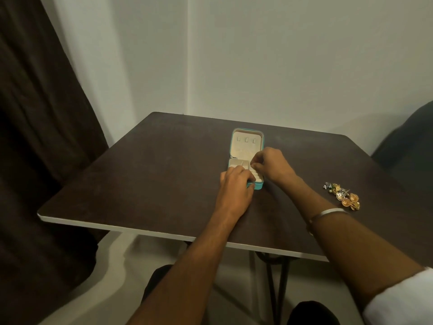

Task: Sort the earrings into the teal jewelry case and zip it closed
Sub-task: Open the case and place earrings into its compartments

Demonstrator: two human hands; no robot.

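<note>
The teal jewelry case point(247, 146) lies open on the dark table, its cream lid flat at the far side and its tray of compartments near me. My left hand point(235, 181) grips the tray's front left corner, thumb against the teal front wall. My right hand point(269, 164) hovers over the tray's right side with fingers curled and fingertips pinched together; whether something small is between them is too fine to tell. A pile of gold and beaded earrings point(343, 195) lies on the table to the right, apart from both hands.
The dark brown table point(152, 179) has a pale edge facing me. A dark curtain point(39, 113) hangs at the left. A dark chair back point(410, 141) stands at the right, and a pale wall is behind the table.
</note>
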